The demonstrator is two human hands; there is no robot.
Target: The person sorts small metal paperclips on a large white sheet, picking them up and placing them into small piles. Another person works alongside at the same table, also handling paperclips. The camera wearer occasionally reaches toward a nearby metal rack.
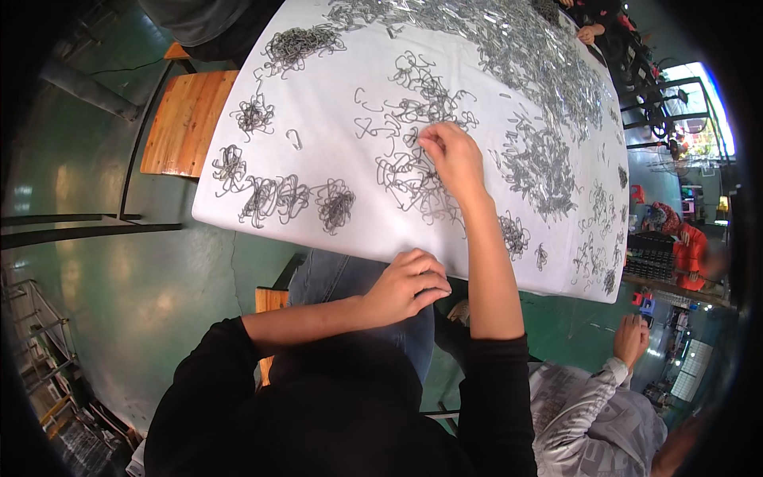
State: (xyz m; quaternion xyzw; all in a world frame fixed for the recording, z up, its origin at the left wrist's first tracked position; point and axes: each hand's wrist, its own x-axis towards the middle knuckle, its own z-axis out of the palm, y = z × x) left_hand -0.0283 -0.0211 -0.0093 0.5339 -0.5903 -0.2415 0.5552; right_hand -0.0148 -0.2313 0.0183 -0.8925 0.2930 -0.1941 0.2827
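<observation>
Sorting of wire hooks on the white table, by the look of it. Right hand out over a loose tangle near the table middle, fingertips pinched shut on one hook. Left hand curled loosely at the near table edge, apparently empty. Small finished bundles in a row at left. Next, probably: lifting the pinched hook free without dragging its neighbours.

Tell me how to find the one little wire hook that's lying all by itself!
Start at the white-covered table and go to its left half, near the wooden bench. Between the small tangles of wire lies a single wire hook. Unlike its neighbours it is one lone bent loop on bare cloth, tangled with nothing.
</observation>
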